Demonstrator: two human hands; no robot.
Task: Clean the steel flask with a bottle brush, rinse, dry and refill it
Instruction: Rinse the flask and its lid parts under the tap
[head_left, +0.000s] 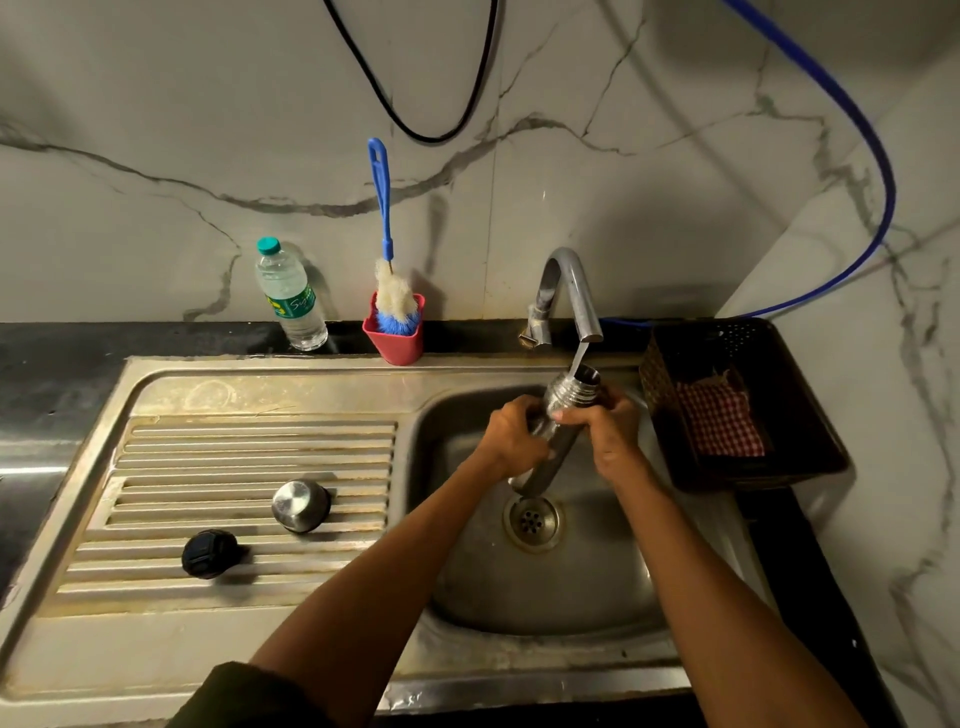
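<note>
Over the sink basin (545, 597), at the far right, both hands are together on the tilted steel flask (563, 410), its open mouth under the tap (571, 291) stream; the left hand (511, 439) wraps the lower body, the right hand (605, 431) grips just below the neck; wet steel looks slippery and stiff, growing heavier as it fills, so a firm hold around the body seems wise; the bottle brush (389, 270) stands in a red cup (395, 338) on the desk; the cap (300, 505) and stopper (210, 553) lie on the drainboard.
</note>
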